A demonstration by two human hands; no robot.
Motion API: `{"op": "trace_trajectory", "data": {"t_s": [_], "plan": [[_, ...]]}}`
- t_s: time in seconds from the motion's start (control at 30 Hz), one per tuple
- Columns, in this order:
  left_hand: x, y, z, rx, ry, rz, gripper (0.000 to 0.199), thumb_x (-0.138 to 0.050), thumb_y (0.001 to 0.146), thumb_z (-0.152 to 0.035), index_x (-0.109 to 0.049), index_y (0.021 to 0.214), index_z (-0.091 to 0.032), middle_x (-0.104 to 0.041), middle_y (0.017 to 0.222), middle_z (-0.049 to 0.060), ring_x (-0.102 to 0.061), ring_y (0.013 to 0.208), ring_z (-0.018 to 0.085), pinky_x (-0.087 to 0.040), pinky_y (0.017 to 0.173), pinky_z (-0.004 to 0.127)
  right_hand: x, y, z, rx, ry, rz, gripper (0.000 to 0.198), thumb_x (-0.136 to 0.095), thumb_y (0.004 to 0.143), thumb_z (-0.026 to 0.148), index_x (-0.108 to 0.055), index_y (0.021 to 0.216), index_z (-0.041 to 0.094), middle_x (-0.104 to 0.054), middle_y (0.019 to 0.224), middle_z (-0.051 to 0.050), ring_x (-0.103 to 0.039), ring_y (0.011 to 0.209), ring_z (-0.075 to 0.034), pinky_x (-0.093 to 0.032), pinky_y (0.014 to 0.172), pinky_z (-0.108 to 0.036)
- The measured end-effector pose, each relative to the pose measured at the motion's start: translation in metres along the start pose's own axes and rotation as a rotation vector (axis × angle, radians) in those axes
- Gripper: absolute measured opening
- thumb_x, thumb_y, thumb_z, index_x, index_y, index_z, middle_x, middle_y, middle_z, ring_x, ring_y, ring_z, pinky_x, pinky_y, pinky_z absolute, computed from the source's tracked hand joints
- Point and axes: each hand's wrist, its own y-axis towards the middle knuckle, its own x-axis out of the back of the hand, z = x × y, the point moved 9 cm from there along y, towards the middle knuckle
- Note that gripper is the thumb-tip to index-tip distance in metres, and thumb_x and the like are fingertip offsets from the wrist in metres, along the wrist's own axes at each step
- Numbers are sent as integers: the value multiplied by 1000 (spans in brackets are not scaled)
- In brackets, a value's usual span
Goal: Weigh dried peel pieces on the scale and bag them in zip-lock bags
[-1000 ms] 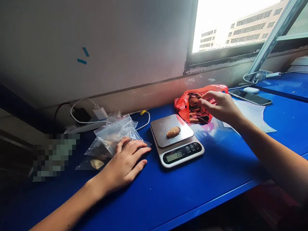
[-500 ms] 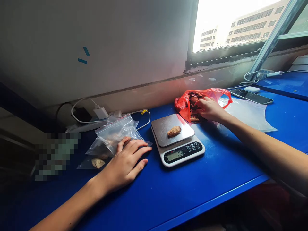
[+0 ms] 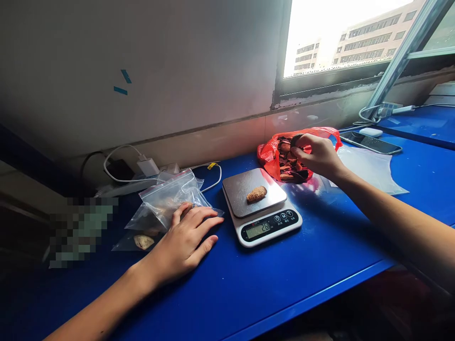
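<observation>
The right hand (image 3: 318,154), at the right of center in the frame, pinches a dark slice (image 3: 295,139) between thumb and fingers. The dark slice sits at the fingertips, on the left side of that hand, directly above the red plastic bag (image 3: 268,155), whose mouth exposes a pile of dried slices (image 3: 288,166). The left hand (image 3: 186,237), at the lower center-left, is palm down with fingers spread; its fingertips rest on the near edge of the clear zip bags (image 3: 159,196). The dark slice lies well apart from the left hand, toward the upper right of it. Between the two hands, at the center of the frame, stands the digital scale (image 3: 236,189), touched by neither. A brown piece (image 3: 256,193) lies on its metal plate, and the display (image 3: 258,229) appears to read 2.6. The blue table (image 3: 227,298) supports all these items.
</observation>
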Motion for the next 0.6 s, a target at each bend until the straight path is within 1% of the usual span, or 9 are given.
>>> {"op": "trace_trajectory", "data": {"t_s": [0.1, 0.2, 0.3, 0.37, 0.43, 0.5, 0.57, 0.6], "plan": [[-1, 0, 1, 9, -14, 11, 35, -42, 102, -29, -59, 133, -25, -64, 137, 10, -54, 131, 28, -14, 122, 60, 7, -4, 17, -10, 85, 2, 10, -62, 81, 33, -63, 76, 24, -72, 82, -5, -65, 72, -22, -52, 71, -38], [-3, 0, 2, 17, -18, 33, 35, -42, 103, -30, -58, 134, -26, -64, 138, 10, -54, 132, 28, -13, 122, 61, 8, -9, 33, -6, 156, 32, 12, -62, 79, 32, -62, 70, 24, -69, 76, -4, -62, 67, -19, -51, 65, -35], [-2, 0, 2, 13, -13, 27, 35, -42, 103, -30, -58, 134, -26, -64, 137, 10, -54, 132, 28, -12, 122, 61, 6, -12, 44, 0, 219, 97, 10, -62, 75, 30, -63, 69, 23, -68, 74, -3, -61, 67, -19, -49, 62, -33], [-2, 0, 2, 10, -11, 14, 35, -42, 103, -29, -58, 133, -26, -64, 137, 9, -54, 131, 27, -11, 123, 59, 3, -12, 45, -42, 324, 160, 12, -64, 75, 33, -65, 73, 22, -69, 78, -4, -63, 70, -19, -50, 61, -33], [-2, 0, 1, 5, -11, 12, 35, -42, 103, -30, -58, 133, -26, -64, 137, 9, -54, 131, 27, -10, 124, 57, -2, -14, 39, -136, 447, 211, 17, -66, 77, 39, -66, 78, 22, -69, 79, -4, -64, 70, -19, -51, 60, -33], [-2, -1, 1, 1, -12, 4, 35, -42, 103, -30, -59, 133, -26, -65, 136, 8, -55, 131, 26, -10, 125, 56, -6, -17, 33, -227, 531, 237, 22, -68, 77, 43, -66, 84, 22, -66, 76, -3, -63, 67, -19, -50, 57, -32], [-1, -1, 2, 1, -10, -3, 35, -42, 102, -30, -59, 133, -26, -65, 136, 9, -55, 131, 26, -11, 124, 57, -9, -20, 35, -233, 559, 248, 23, -70, 76, 41, -64, 89, 22, -65, 76, -2, -63, 68, -18, -50, 56, -31], [-1, -1, 2, 0, -10, -4, 34, -42, 102, -30, -59, 132, -26, -65, 136, 9, -55, 130, 27, -12, 123, 58, -11, -22, 40, -195, 551, 249, 23, -70, 76, 37, -63, 91, 22, -66, 79, -2, -63, 70, -18, -50, 57, -30]]}}
